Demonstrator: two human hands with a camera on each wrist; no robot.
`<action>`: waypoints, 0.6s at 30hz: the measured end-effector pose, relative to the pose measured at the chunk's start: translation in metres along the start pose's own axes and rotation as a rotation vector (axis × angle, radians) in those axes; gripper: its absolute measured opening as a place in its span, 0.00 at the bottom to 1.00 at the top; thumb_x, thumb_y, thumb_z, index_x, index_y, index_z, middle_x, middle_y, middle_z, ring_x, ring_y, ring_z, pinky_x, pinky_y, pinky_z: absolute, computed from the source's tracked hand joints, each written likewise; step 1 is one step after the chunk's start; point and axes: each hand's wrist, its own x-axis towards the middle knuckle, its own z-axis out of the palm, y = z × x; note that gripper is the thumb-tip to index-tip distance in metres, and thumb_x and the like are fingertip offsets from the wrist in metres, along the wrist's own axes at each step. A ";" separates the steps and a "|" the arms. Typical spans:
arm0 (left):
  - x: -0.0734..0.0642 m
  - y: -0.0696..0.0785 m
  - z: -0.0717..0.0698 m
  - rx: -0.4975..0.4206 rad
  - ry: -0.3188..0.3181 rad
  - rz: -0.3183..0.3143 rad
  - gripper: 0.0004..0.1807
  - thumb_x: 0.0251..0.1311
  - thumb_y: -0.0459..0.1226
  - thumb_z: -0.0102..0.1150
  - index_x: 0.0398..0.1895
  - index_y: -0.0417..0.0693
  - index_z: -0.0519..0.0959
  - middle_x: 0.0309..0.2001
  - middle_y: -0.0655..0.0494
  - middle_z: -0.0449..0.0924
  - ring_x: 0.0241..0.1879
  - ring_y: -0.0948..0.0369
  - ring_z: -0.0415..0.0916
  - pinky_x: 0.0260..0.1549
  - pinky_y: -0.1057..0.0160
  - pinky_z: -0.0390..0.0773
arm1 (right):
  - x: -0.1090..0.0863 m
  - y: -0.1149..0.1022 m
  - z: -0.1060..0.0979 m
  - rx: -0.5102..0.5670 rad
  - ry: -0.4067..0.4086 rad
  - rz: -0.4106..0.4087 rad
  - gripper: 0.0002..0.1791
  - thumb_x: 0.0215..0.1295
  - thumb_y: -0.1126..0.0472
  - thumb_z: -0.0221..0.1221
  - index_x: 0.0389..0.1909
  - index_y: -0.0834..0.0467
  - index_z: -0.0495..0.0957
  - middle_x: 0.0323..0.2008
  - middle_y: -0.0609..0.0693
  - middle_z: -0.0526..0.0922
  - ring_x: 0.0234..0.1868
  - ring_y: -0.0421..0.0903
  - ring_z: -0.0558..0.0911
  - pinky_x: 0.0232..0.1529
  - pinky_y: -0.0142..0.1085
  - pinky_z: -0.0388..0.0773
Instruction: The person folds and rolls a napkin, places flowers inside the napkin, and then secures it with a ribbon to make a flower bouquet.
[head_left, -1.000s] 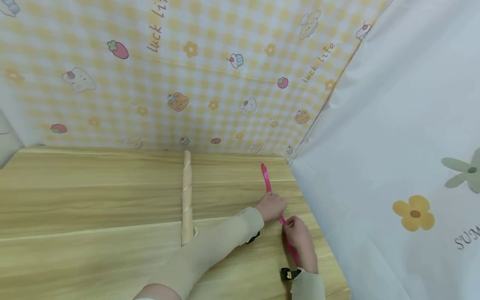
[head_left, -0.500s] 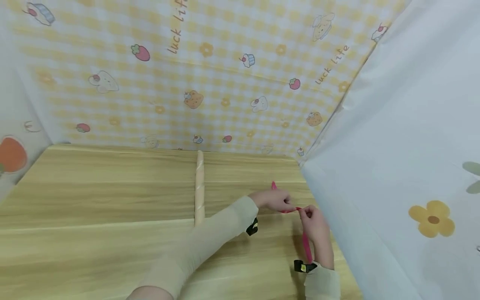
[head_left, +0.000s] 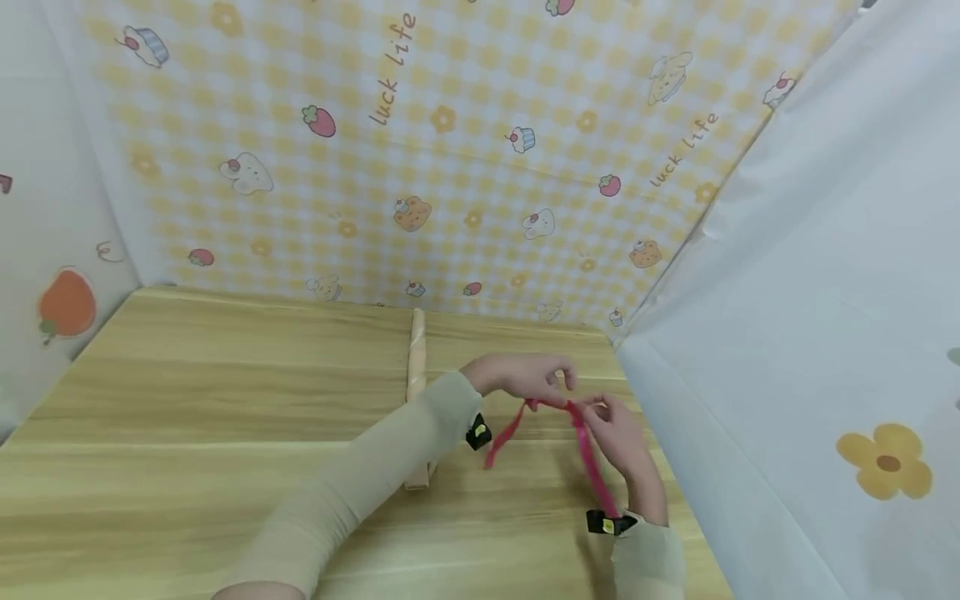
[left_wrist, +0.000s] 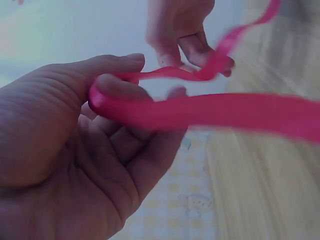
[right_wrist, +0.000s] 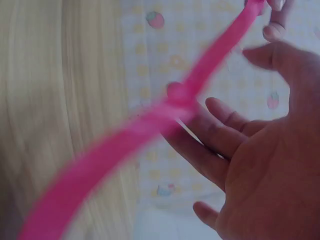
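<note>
A bright pink ribbon (head_left: 591, 467) stretches between both hands over the right part of the wooden table. My left hand (head_left: 525, 377) pinches it between thumb and index finger; in the left wrist view the ribbon (left_wrist: 215, 111) loops round that fingertip. My right hand (head_left: 617, 432) has its fingers extended, and the ribbon (right_wrist: 220, 52) crosses its fingertips in the right wrist view, the thumb standing apart. One loose end dangles below the left hand; the other length runs down toward the right wrist.
A long beige roll (head_left: 417, 350) with spiral lines lies left of the hands, partly hidden by the left sleeve (head_left: 375, 467). The wood-grain table (head_left: 225, 375) meets a yellow checked backdrop (head_left: 450, 167) behind and a white sheet (head_left: 787, 333) at right.
Both hands have drawn the ribbon up off the table. Its far end has swung toward me and hangs below the left hand. The right hand's fingers have loosened. The head view has shifted left.
</note>
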 end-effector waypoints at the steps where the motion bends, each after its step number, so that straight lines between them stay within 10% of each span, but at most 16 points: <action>1: -0.004 0.001 -0.004 -0.003 0.001 -0.010 0.13 0.82 0.36 0.54 0.63 0.45 0.71 0.20 0.61 0.68 0.17 0.66 0.59 0.26 0.67 0.72 | 0.003 -0.003 0.003 0.010 -0.038 -0.031 0.30 0.81 0.36 0.55 0.69 0.54 0.73 0.57 0.56 0.89 0.60 0.55 0.85 0.56 0.52 0.81; 7: -0.026 0.005 -0.028 0.067 0.001 -0.026 0.18 0.83 0.37 0.50 0.71 0.45 0.69 0.19 0.62 0.62 0.15 0.66 0.51 0.21 0.67 0.60 | 0.027 -0.032 0.023 0.118 -0.165 -0.290 0.32 0.83 0.45 0.56 0.80 0.53 0.64 0.77 0.59 0.72 0.81 0.63 0.66 0.73 0.71 0.65; 18: -0.074 0.020 -0.070 0.239 0.039 -0.090 0.15 0.83 0.40 0.52 0.66 0.50 0.75 0.24 0.59 0.76 0.17 0.66 0.56 0.23 0.67 0.63 | 0.044 -0.084 0.044 0.546 -0.408 -0.404 0.23 0.87 0.50 0.48 0.48 0.64 0.84 0.41 0.48 0.91 0.56 0.43 0.85 0.74 0.52 0.67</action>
